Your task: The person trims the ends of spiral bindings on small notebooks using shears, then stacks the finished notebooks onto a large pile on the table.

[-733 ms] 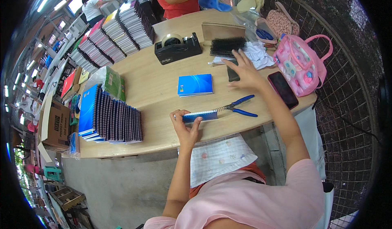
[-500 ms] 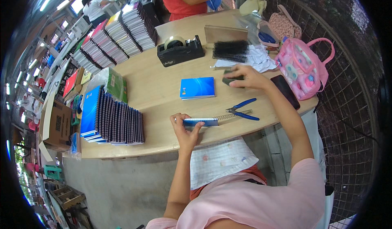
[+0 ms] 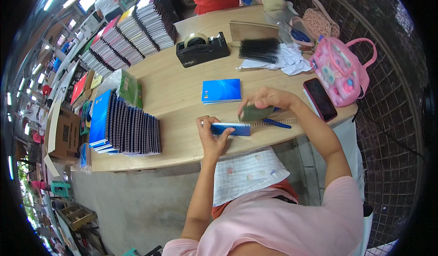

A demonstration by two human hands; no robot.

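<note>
- Notebook (image 3: 231, 129) sits near the front edge of the counter (image 3: 173, 87), clamped in our left hand (image 3: 214, 139).
- Our right hand (image 3: 273, 98) grips a green pad (image 3: 254, 113) beside the coil (image 3: 259, 124).
- We judge coil-threading underway; next calls for pad against coil, notebook steady.

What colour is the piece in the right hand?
The piece is dull green, shown in the head view.

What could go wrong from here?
The coil jutting from the notebook in the left hand overlaps the blue-handled pliers in view, so it might snag on them. The right hand, holding a green pad close by, could nudge the pliers or bend the coil.
</note>
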